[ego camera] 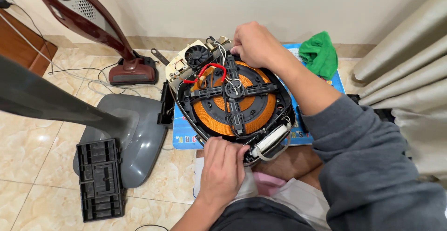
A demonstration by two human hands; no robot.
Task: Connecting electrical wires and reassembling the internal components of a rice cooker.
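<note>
The opened black round induction cooker with orange copper coil (233,101) is steadied at its near rim by the closed left hand (222,168), while the right hand (252,42), apparently pinching wiring, is curled at the far edge.

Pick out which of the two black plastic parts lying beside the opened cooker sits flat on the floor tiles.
The ribbed rectangular panel at lower left lies flat on the tiles, overlapping the grey fan base. The smaller black part stands against the cooker's left edge.

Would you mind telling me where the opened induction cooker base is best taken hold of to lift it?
Probably by the black outer rim of the cooker base, from two opposite sides. The copper coil, wires and fan fill the middle and look fragile. The left hand already rests on the near rim, the right hand on the far.
</note>
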